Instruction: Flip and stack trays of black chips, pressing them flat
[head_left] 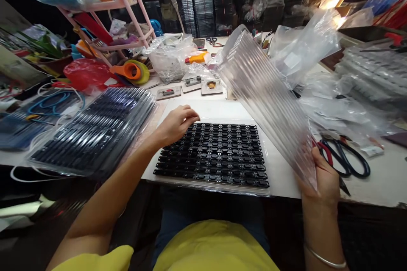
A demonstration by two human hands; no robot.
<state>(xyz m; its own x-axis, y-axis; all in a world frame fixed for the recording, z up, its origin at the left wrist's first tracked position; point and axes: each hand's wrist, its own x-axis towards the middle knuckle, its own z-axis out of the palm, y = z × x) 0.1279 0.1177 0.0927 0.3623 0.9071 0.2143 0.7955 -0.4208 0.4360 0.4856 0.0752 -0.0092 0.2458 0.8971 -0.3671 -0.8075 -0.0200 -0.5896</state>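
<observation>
In front of me a clear plastic tray (219, 189) holds several rows of black connector strips (214, 152). My left hand (178, 126) is over the tray's far left corner, its fingers curled together; whether anything is between them is hidden. My right hand (322, 175) grips a clear ridged plastic tray (265, 97) by its near end. That ridged tray is tilted, raised to the right of the black strips, and nothing shows in its grooves.
A stack of filled black-strip trays (95, 131) stands at the left. Scissors (346, 159) lie by my right hand. Small connector samples (192, 81), plastic bags (171, 57) and a pink rack (127, 6) are farther back. More clear trays (375, 72) are stacked at right.
</observation>
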